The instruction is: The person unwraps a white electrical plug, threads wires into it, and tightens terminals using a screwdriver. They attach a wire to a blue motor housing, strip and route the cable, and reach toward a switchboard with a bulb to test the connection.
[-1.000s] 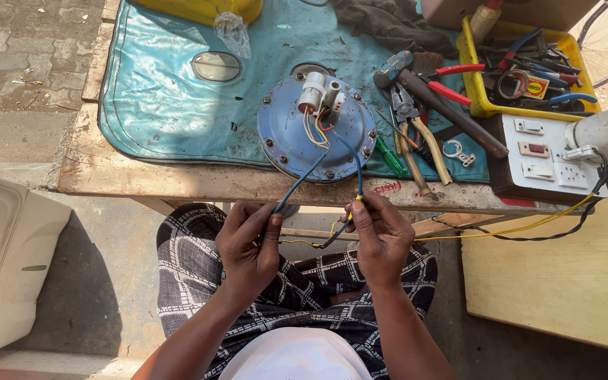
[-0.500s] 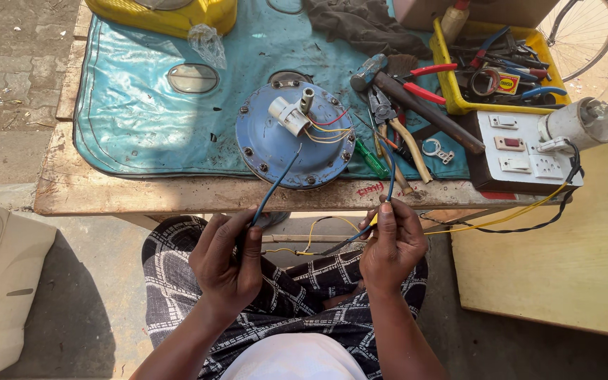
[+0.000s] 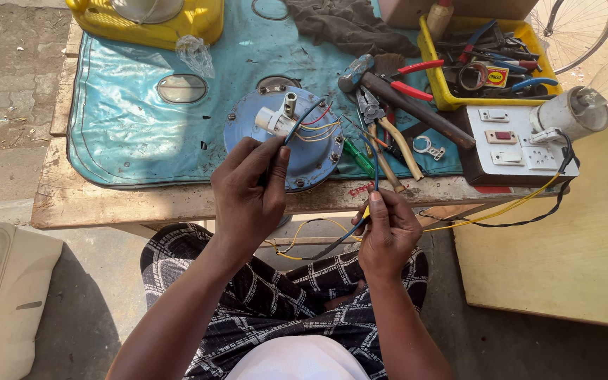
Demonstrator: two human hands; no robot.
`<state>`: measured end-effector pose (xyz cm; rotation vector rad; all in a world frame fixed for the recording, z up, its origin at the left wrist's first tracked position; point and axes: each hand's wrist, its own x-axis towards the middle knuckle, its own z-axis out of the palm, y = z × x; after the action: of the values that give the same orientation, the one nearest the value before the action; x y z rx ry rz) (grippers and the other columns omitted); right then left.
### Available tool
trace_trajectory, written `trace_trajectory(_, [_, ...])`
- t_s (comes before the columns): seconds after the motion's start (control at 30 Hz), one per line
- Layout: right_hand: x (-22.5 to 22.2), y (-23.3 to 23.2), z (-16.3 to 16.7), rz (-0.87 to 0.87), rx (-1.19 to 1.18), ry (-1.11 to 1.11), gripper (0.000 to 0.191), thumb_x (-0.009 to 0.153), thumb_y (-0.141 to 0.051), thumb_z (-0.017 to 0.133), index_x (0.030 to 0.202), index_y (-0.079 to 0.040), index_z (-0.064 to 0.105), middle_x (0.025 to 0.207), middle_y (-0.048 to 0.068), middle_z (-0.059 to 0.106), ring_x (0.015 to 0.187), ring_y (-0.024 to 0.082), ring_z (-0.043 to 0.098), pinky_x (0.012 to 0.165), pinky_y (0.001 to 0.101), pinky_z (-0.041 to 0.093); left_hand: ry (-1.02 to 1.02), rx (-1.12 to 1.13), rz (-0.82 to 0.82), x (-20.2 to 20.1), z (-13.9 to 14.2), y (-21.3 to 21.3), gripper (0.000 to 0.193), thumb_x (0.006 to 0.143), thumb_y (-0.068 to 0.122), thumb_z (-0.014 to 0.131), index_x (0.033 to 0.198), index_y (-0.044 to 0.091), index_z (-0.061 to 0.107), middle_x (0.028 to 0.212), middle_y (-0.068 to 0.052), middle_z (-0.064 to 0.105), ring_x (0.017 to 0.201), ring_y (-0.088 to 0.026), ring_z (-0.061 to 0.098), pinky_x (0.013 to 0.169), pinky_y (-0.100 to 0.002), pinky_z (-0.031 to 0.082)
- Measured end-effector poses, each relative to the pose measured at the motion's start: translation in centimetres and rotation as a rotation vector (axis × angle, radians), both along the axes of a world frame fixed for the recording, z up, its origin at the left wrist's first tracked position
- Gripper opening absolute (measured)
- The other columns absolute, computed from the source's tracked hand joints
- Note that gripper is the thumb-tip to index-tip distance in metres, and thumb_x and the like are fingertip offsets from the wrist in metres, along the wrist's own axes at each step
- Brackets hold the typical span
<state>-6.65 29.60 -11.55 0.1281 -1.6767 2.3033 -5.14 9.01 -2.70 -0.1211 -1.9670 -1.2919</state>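
Note:
A round blue motor plate (image 3: 314, 151) with a white terminal block and coloured wires lies on the teal mat (image 3: 128, 127) at the bench's front edge. My left hand (image 3: 251, 190) is raised over the plate's near side and pinches a dark blue wire (image 3: 297, 123) that runs up to the terminal block. My right hand (image 3: 387, 229) is below the bench edge, to the right, closed on a thin blue wire (image 3: 373, 165) together with a yellow-tipped lead. That wire rises toward the plate.
A hammer (image 3: 406, 98), pliers (image 3: 381, 130) and a green screwdriver (image 3: 357, 158) lie right of the plate. A yellow tray (image 3: 438, 84) of tools sits at the back right, a white switchboard (image 3: 522, 144) with a bulb (image 3: 585, 102) beside it. A yellow container (image 3: 149, 21) stands back left. A wooden board (image 3: 564, 246) is on the right.
My left hand has risen from below the bench edge to over the blue plate, still gripping the dark wire. My right hand stays low with its wire.

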Motion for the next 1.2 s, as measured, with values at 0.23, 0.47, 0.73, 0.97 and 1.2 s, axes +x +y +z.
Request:
trace_trajectory(0.23, [0.4,-0.3,0.0,-0.004,0.051,0.006,0.017,0.104,-0.015,0.066,0.108,0.001,0.069,0.077,0.006,0.067,0.063,0.012,0.065,0.051,0.0245,0.049,-0.04,0.007,-0.031,-0.3,-0.1,0.5,0.013,0.102,0.002,0.069,0.114,-0.001,0.072,0.083,-0.009,0.063,0.063,-0.014,0.056,0.058,-0.029,0.043])
trace_trajectory(0.47, [0.2,-0.5,0.0,0.009,0.073,-0.025,0.017,0.104,-0.015,0.065,0.109,0.001,0.069,0.079,0.005,0.067,0.066,0.011,0.065,0.05,0.0237,0.049,-0.053,0.014,-0.034,0.0,-0.2,0.5,0.013,0.1,0.002,0.07,0.112,-0.001,0.073,0.081,-0.009,0.063,0.062,-0.014,0.055,0.057,-0.029,0.042])
trace_trajectory(0.73, [-0.2,-0.8,-0.5,-0.003,0.009,-0.062,0.016,0.103,-0.014,0.066,0.107,0.002,0.069,0.079,0.006,0.068,0.063,0.012,0.064,0.049,0.0242,0.048,-0.043,0.0,-0.035,0.1,-0.3,0.5,0.014,0.1,0.002,0.07,0.113,-0.001,0.073,0.082,-0.009,0.063,0.064,-0.015,0.057,0.059,-0.03,0.043])
trace_trajectory(0.97, [0.4,-0.8,-0.6,0.02,0.025,-0.011,0.017,0.104,-0.015,0.066,0.108,0.001,0.069,0.079,0.006,0.068,0.064,0.011,0.065,0.05,0.0243,0.049,-0.065,0.003,-0.032,0.2,-0.4,0.4,0.013,0.1,0.003,0.07,0.112,-0.001,0.074,0.082,-0.008,0.064,0.064,-0.014,0.057,0.058,-0.03,0.043])
trace_trajectory(1.2, [-0.3,-1.2,-0.6,0.023,0.058,-0.049,0.015,0.104,-0.013,0.066,0.107,0.001,0.069,0.08,0.007,0.068,0.065,0.012,0.065,0.049,0.0243,0.048,-0.058,-0.005,-0.039,0.1,-0.3,0.4,0.013,0.1,0.003,0.07,0.112,-0.001,0.073,0.083,-0.009,0.064,0.064,-0.014,0.058,0.058,-0.03,0.044])
